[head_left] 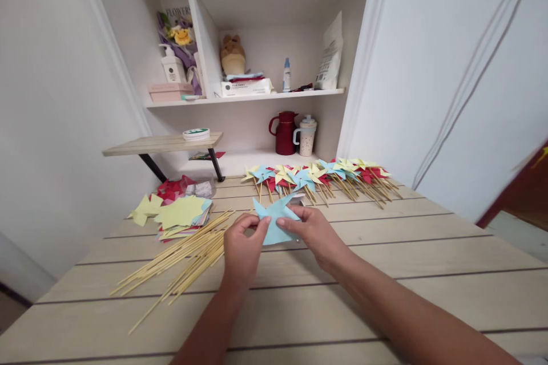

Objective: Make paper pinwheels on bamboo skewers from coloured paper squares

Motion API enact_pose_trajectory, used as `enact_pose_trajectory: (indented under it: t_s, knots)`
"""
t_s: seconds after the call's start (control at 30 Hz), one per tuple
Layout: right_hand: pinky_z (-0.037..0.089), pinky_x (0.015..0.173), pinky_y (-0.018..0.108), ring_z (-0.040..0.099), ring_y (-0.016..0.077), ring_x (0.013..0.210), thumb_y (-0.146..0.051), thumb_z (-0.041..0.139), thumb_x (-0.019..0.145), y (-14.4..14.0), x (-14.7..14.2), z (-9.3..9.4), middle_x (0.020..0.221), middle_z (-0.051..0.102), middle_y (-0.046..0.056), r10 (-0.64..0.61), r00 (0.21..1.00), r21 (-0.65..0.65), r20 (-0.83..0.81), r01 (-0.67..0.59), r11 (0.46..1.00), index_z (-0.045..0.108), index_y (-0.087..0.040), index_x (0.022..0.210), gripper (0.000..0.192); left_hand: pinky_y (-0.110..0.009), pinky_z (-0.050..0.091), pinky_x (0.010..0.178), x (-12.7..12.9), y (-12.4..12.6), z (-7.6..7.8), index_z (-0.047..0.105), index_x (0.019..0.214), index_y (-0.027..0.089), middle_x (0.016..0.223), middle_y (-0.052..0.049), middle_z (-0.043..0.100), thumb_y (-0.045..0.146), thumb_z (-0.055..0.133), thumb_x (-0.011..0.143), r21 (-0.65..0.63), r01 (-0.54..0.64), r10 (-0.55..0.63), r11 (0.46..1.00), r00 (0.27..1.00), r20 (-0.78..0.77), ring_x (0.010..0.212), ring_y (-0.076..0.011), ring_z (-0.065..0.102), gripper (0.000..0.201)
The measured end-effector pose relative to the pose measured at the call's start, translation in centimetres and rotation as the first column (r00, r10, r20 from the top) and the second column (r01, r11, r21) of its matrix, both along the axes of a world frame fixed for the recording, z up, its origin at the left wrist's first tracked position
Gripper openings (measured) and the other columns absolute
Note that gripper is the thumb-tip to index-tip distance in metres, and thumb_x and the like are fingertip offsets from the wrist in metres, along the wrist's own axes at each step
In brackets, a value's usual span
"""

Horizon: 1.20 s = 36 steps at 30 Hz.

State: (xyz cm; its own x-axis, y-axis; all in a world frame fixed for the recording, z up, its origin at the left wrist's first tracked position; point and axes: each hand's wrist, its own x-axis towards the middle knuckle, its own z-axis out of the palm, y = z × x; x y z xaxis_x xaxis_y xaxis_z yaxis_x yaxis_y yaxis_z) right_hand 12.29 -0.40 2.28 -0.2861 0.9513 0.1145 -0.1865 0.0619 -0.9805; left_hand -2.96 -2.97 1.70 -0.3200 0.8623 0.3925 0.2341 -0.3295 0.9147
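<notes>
Both hands hold one light blue paper piece (274, 218) just above the wooden table (385, 274), its corners folded up into points. My left hand (240, 245) pinches its left side with thumb and fingers. My right hand (314, 231) grips its right edge. A loose heap of thin bamboo sticks (184, 259) lies directly left of my left hand. Behind the paper, a row of finished pinwheels (321, 177) in yellow, blue and red lies on sticks across the table's far side.
A stack of cut paper squares (180, 214), yellow on top, sits at the left with red pieces (171, 187) behind it. Shelves at the back hold a red jug (285, 132), a cup (306, 136), bottles and boxes. A small wooden riser (165, 144) stands back left.
</notes>
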Motion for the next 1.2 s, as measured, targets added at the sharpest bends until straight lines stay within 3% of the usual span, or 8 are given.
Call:
enact_pose_trajectory:
  t_s: [0.1, 0.17, 0.23, 0.37, 0.63, 0.83, 0.97, 1.2]
  knots:
    - [0.038, 0.064, 0.028, 0.052, 0.0135, 0.061, -0.036, 0.077, 0.069, 0.14, 0.02, -0.18, 0.068, 0.066, 0.002, -0.011, 1.000, -0.019, 0.005, 0.011, 1.000, 0.072, -0.014, 0.078, 0.024, -0.026, 0.044, 0.061, 0.01, 0.09, -0.22, 0.066, 0.066, 0.017, 0.065, -0.001, 0.061, 0.038, 0.073, 0.070, -0.124, 0.176, -0.154, 0.977, 0.974, 0.166, 0.064, -0.0153, 0.054, 0.023]
    - [0.038, 0.063, 0.028, 0.052, 0.0131, 0.061, -0.036, 0.077, 0.068, 0.14, 0.00, -0.21, 0.067, 0.066, 0.002, -0.022, 1.000, -0.019, 0.003, 0.022, 1.000, 0.073, -0.013, 0.078, 0.025, -0.027, 0.047, 0.066, 0.00, 0.15, -0.30, 0.070, 0.078, 0.016, 0.071, -0.002, 0.066, 0.039, 0.076, 0.068, -0.147, 0.284, -0.240, 0.947, 0.935, 0.263, 0.071, -0.0178, 0.059, 0.025]
    - [0.037, 0.062, 0.027, 0.052, 0.0128, 0.060, -0.036, 0.078, 0.067, 0.09, -0.03, -0.16, 0.067, 0.066, 0.002, -0.031, 0.999, -0.029, 0.006, 0.031, 0.999, 0.073, -0.013, 0.078, 0.026, -0.028, 0.048, 0.070, -0.04, 0.21, -0.29, 0.071, 0.082, 0.016, 0.073, -0.003, 0.067, 0.038, 0.079, 0.066, -0.147, 0.321, -0.268, 0.936, 0.916, 0.298, 0.076, -0.0189, 0.061, 0.028]
    - [0.037, 0.065, 0.027, 0.052, 0.0129, 0.062, -0.037, 0.078, 0.066, -0.06, -0.09, -0.10, 0.067, 0.066, 0.001, -0.019, 1.000, -0.031, 0.009, 0.019, 0.999, 0.073, -0.014, 0.077, 0.026, -0.024, 0.044, 0.062, -0.14, 0.28, -0.22, 0.068, 0.068, 0.015, 0.066, -0.001, 0.064, 0.038, 0.079, 0.066, -0.160, 0.291, -0.237, 0.943, 0.927, 0.291, 0.065, -0.0139, 0.056, 0.025]
    - [0.039, 0.069, 0.029, 0.054, 0.0167, 0.070, -0.048, 0.075, 0.071, 0.09, -0.11, -0.65, 0.076, 0.067, 0.003, 0.048, 0.999, -0.003, 0.026, -0.048, 0.999, 0.071, -0.017, 0.083, 0.033, -0.023, 0.041, 0.059, -0.07, -0.07, 0.06, 0.070, 0.067, 0.015, 0.061, 0.000, 0.063, 0.041, 0.079, 0.063, -0.194, 0.249, -0.180, 0.949, 0.931, 0.318, 0.060, -0.0134, 0.055, 0.028]
    - [0.032, 0.060, 0.026, 0.043, 0.0124, 0.062, -0.050, 0.075, 0.069, 0.14, -0.15, -0.47, 0.065, 0.055, -0.002, -0.013, 0.999, 0.054, 0.043, 0.011, 0.998, 0.062, -0.018, 0.071, 0.035, -0.022, 0.036, 0.053, -0.03, -0.25, 0.35, 0.064, 0.057, 0.015, 0.055, 0.003, 0.057, 0.041, 0.079, 0.062, -0.194, 0.201, -0.151, 0.960, 0.957, 0.247, 0.054, -0.0104, 0.047, 0.030]
    - [0.027, 0.057, 0.026, 0.036, 0.0110, 0.058, -0.050, 0.076, 0.067, 0.21, -0.23, -0.32, 0.059, 0.046, -0.004, -0.048, 0.997, 0.042, 0.065, 0.046, 0.998, 0.058, -0.018, 0.064, 0.037, -0.023, 0.038, 0.055, -0.11, -0.13, -0.03, 0.066, 0.059, 0.015, 0.057, 0.001, 0.059, 0.043, 0.079, 0.063, -0.204, 0.204, -0.155, 0.958, 0.960, 0.232, 0.056, -0.0120, 0.049, 0.031]
    - [0.030, 0.060, 0.028, 0.039, 0.0119, 0.059, -0.050, 0.077, 0.064, 0.35, -0.31, -0.47, 0.060, 0.050, -0.003, -0.048, 0.998, 0.020, 0.044, 0.047, 0.999, 0.060, -0.018, 0.063, 0.036, -0.026, 0.044, 0.061, -0.27, -0.03, -0.50, 0.071, 0.067, 0.015, 0.059, 0.000, 0.063, 0.045, 0.079, 0.064, -0.227, 0.241, -0.168, 0.944, 0.939, 0.299, 0.060, -0.0157, 0.057, 0.031]
